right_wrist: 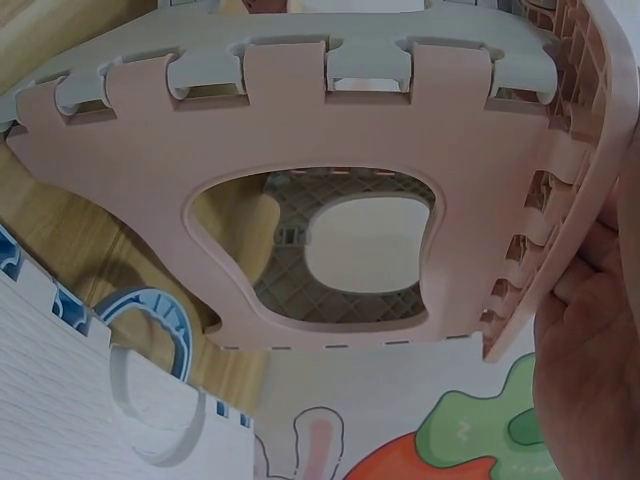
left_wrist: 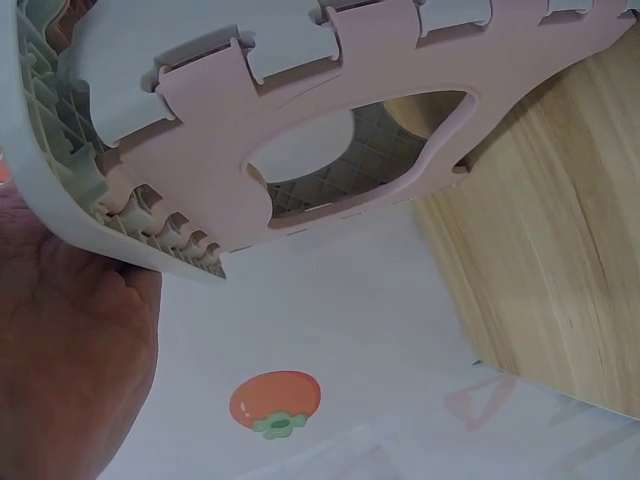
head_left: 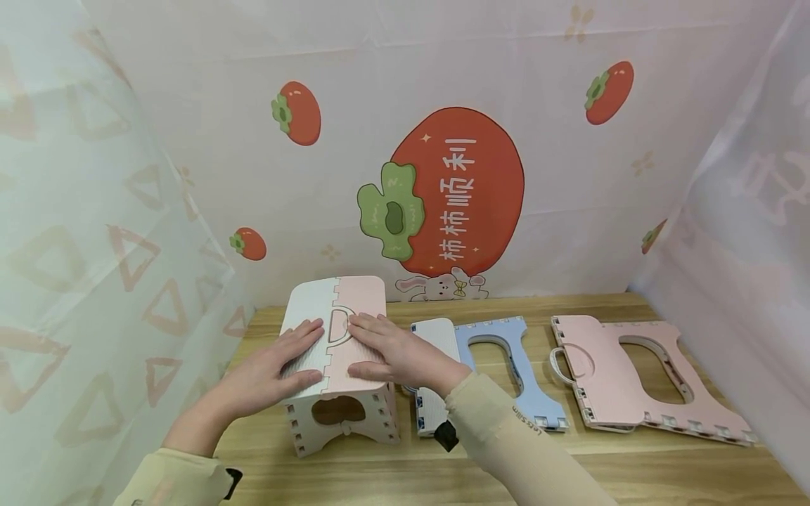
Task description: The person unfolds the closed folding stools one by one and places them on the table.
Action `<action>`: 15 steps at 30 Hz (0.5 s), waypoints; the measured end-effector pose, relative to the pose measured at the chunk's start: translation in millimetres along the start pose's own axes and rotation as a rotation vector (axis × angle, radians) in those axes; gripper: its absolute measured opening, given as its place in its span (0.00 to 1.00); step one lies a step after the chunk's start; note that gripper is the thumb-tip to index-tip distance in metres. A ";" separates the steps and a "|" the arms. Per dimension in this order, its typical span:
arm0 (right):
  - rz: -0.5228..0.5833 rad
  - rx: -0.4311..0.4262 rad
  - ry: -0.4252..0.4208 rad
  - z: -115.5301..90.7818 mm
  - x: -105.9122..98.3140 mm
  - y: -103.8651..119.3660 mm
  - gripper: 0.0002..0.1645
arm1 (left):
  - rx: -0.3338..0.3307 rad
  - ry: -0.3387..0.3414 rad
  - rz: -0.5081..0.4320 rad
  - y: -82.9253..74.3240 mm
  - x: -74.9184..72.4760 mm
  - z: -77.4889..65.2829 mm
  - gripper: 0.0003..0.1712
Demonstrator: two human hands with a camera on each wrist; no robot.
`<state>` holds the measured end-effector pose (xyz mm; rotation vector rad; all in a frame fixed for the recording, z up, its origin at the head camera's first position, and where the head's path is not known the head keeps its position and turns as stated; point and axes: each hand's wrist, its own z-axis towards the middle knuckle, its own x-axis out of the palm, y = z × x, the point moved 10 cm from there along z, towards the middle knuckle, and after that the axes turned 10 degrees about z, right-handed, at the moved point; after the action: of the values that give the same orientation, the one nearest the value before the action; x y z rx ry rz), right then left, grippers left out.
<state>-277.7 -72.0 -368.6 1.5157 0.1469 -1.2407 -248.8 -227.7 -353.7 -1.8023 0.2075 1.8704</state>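
A folding step stool [head_left: 362, 295] stands unfolded on its legs at the left of the table, its top half white and half pink. My left hand [head_left: 268, 369] rests on the white half with its fingers straight. On the pink half lies my right hand [head_left: 395, 351], fingers stretched out beside the loop handle [head_left: 332, 336] in the middle. In the left wrist view the left hand [left_wrist: 75, 330] is against the white edge of the top. The right wrist view has the right hand [right_wrist: 590, 340] at the pink edge, with a pink side panel [right_wrist: 320, 130] below.
Right of the stool a white and blue folding stool [head_left: 538, 390] lies folded flat, partly behind my right forearm. Farther right lies a flat pink folding stool [head_left: 607, 365] with its loop handle sticking out leftward. Printed cloth walls [head_left: 354, 56] enclose the wooden table [head_left: 304, 481].
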 end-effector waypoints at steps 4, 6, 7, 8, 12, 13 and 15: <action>-0.004 -0.003 -0.006 -1.2 0.5 -0.8 0.47 | 0.004 0.008 -0.003 -0.9 1.3 0.4 0.43; -0.012 -0.007 -0.009 -1.5 0.7 -0.5 0.47 | 0.007 0.010 -0.008 -0.9 1.2 -0.1 0.43; -0.019 -0.009 -0.011 -1.6 0.6 -0.3 0.47 | 0.008 0.010 -0.014 -0.7 1.0 -0.1 0.43; -0.026 -0.010 -0.012 -1.8 0.5 -0.3 0.47 | 0.009 0.009 -0.023 -0.3 0.6 -0.1 0.43; -0.057 -0.005 -0.012 -1.9 -0.5 -0.4 0.48 | 0.009 -0.007 -0.031 2.6 -3.6 1.8 0.42; -0.067 -0.003 -0.012 -2.0 -0.9 -0.3 0.48 | 0.008 -0.014 -0.028 4.0 -5.0 2.9 0.41; -0.091 -0.003 -0.009 -2.1 -1.7 0.9 0.48 | 0.009 -0.029 -0.014 6.1 -9.2 5.3 0.40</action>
<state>-276.6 -69.8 -367.1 1.5146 0.2134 -1.3185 -256.6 -232.8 -345.8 -1.7652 0.1920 1.8819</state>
